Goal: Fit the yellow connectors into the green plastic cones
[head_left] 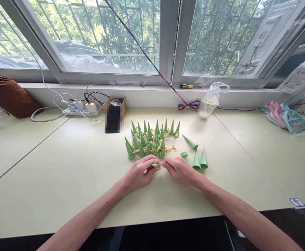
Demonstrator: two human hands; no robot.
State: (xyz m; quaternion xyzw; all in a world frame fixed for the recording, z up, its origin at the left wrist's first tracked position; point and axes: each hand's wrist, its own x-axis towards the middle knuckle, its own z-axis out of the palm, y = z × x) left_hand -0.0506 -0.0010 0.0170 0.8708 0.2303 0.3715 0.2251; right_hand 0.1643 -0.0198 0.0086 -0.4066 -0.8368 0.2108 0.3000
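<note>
My left hand (139, 173) is closed around a green watering spike (156, 165), most of it hidden by the fingers. Pinched at the end of that spike, a small yellow valve (160, 164) shows between both hands, with my right hand (180, 169) closed on it. Just beyond stand rows of upright green watering spikes (143, 140) fitted with yellow valves. Several loose yellow valves (171, 149) lie to their right, and another valve (170, 177) is partly visible below my right hand. Right of that hand are two upright spikes (196, 162) and a spike lying down (190, 142); a green piece (184, 156) is partly covered.
A power strip (80, 111) with cables and a small cardboard box (123, 106) sit at the back left. Behind, a bagged plastic cup (207, 107) stands near coiled wires (190, 105). Packaged pink and teal items (285, 116) lie far right; a brown bag (9, 94) rests far left.
</note>
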